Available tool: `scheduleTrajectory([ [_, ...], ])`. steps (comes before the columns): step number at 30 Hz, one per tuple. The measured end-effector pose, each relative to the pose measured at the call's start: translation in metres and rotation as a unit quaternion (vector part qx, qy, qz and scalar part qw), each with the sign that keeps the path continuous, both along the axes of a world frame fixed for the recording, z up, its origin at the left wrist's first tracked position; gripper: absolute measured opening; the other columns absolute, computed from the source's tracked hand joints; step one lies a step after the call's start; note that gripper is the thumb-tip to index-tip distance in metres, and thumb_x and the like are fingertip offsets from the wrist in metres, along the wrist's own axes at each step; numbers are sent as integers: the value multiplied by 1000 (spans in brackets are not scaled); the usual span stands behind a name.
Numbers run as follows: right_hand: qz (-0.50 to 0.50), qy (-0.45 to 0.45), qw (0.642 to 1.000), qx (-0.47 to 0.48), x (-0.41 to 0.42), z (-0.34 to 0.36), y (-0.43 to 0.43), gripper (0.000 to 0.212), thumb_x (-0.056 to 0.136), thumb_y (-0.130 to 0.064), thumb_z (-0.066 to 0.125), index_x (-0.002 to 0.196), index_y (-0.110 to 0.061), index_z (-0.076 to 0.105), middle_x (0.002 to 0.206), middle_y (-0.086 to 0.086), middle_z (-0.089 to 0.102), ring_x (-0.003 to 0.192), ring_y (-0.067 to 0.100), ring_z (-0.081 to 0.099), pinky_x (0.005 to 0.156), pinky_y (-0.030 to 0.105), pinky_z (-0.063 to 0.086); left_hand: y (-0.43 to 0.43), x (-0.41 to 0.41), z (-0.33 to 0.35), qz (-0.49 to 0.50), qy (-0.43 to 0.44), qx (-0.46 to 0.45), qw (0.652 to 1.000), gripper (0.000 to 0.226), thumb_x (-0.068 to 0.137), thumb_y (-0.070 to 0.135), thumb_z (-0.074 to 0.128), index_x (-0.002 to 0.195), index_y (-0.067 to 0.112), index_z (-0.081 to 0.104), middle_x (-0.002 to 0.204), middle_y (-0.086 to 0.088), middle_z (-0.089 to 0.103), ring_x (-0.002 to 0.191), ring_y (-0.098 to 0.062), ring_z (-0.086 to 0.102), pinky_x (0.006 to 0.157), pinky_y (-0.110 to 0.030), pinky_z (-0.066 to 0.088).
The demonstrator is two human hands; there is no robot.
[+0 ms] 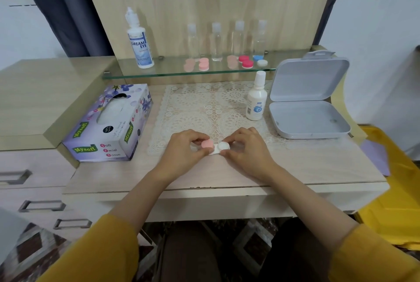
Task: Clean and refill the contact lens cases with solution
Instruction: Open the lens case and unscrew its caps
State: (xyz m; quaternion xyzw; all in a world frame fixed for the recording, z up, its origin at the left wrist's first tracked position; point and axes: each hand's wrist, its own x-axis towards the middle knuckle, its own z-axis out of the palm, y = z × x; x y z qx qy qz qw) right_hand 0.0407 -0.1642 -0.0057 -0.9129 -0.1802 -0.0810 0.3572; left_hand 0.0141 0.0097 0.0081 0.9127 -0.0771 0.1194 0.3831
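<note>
Hands [184, 148] [246, 148] pinch lens case [214, 147] (Mysoft tissues [106, 122] nearby).

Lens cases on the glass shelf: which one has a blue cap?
The rightmost case, whose blue cap is paired with a white one; the others there have only pink or red caps.

Pale wood-grain surface [295, 168], smooth and matt. Across the middle of the frame lies a white lace mat [204, 104], openwork; cloth or plastic, hard to tell. Lower centre, the contact lens case [214, 146]: smooth matt plastic, one pink cap, one white. Upper centre, a glossy clear glass shelf [159, 70] with a greenish edge. At left, the tissue box [106, 122], printed card with a slight sheen. At right, a grey hinged box [306, 104], smooth satin plastic, beside a white plastic solution bottle [256, 100]. Lower left, brushed metal drawer handles [42, 205].
</note>
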Motion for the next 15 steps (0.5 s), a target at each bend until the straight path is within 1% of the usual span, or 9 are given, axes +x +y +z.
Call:
scheduleTrajectory([
  [6, 1, -5, 1000, -7, 0, -1, 0, 24, 78, -31, 71, 98, -18, 72, 96, -3, 61, 90, 14, 40, 74, 22, 29, -1, 4, -5, -7, 13, 11, 1000, 30, 74, 23, 76, 102, 15, 71, 93, 4, 67, 81, 2, 58, 75, -3, 39],
  [7, 2, -6, 1000, -8, 0, 0, 0, 23, 78, -30, 71, 98, -18, 72, 96, -3, 61, 91, 15, 40, 74, 23, 29, -2, 4, -4, -10, 15, 17, 1000, 29, 74, 23, 76, 102, 15, 71, 93, 4, 67, 81, 1, 58, 76, -5, 40],
  [10, 6, -6, 1000, -1, -2, 1, 0, 22, 78, -29, 71, 97, -19, 72, 96, -1, 62, 92, 18, 42, 76, 24, 32, -2, 6, -2, -24, 21, 44, 999, 28, 75, 22, 75, 101, 15, 71, 95, 1, 67, 84, -6, 59, 81, -17, 45],
  [11, 7, -7, 1000, 0, -2, 1, 0, 22, 78, -29, 71, 97, -19, 72, 95, -1, 62, 92, 19, 43, 75, 24, 31, -2, 6, -1, -33, 23, 51, 998, 28, 76, 20, 74, 103, 14, 70, 98, 0, 67, 87, -7, 59, 83, -18, 45],
  [12, 7, -8, 1000, -1, -2, 1, 0, 21, 78, -28, 71, 97, -19, 72, 95, -1, 62, 92, 19, 43, 75, 24, 30, -2, 6, 0, -46, 29, 55, 997, 29, 78, 17, 72, 107, 14, 69, 103, -1, 67, 90, -7, 59, 84, -15, 44],
  [13, 7, -8, 1000, -1, -2, 1, 0, 21, 78, -27, 71, 97, -18, 72, 95, -1, 61, 92, 19, 43, 74, 24, 29, -1, 7, 1, -60, 39, 58, 996, 29, 81, 14, 69, 110, 14, 67, 108, 0, 66, 93, -6, 57, 84, -8, 41],
  [15, 7, -8, 1000, 0, -2, 1, 0, 21, 78, -27, 71, 97, -18, 72, 95, -1, 61, 91, 18, 42, 72, 22, 27, 0, 7, 2, -72, 57, 54, 994, 32, 82, 13, 67, 115, 15, 65, 113, 3, 64, 95, -1, 53, 81, 1, 35],
])
